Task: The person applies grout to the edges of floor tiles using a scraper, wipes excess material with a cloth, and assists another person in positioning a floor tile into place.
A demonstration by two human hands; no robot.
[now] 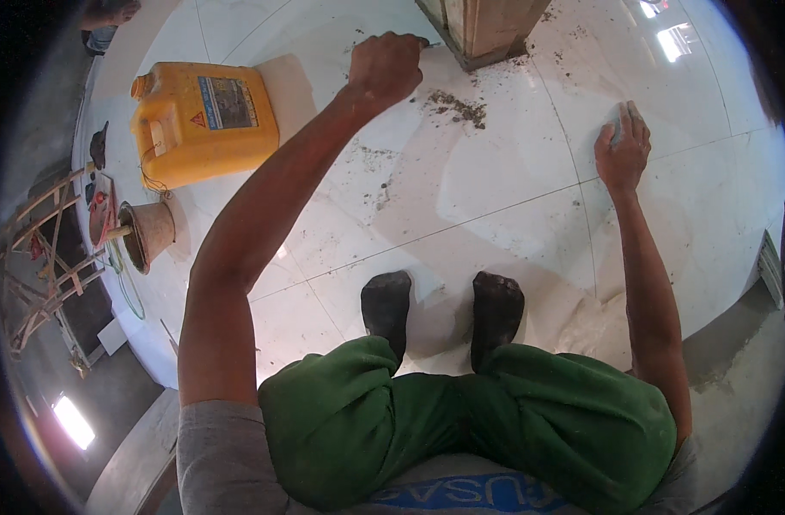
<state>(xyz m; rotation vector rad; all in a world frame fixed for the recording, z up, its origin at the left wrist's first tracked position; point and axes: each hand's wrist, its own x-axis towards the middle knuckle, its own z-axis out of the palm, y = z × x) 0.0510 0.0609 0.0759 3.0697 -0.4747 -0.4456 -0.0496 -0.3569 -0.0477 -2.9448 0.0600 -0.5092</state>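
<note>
My left hand (386, 69) is closed in a fist beside the base of a square column (485, 30). A thin dark tip (430, 45) sticks out from the fist toward the column's lower edge; the rest of what it grips is hidden. Crumbs of brown debris (458, 110) lie on the pale floor tiles (495, 163) just in front of the column. Farther right, my right hand (623, 153) rests palm down on the tiles with fingers stretched forward and thumb apart. A greyish patch shows between thumb and fingers, too unclear to name.
A yellow jerrycan (205, 124) stands at the left, with a bucket (149, 233) tipped on its side near it. Wooden frames (49, 257) stand past the floor's left edge. My socked feet (386, 307) are on the tiles below. A person's foot shows at top left.
</note>
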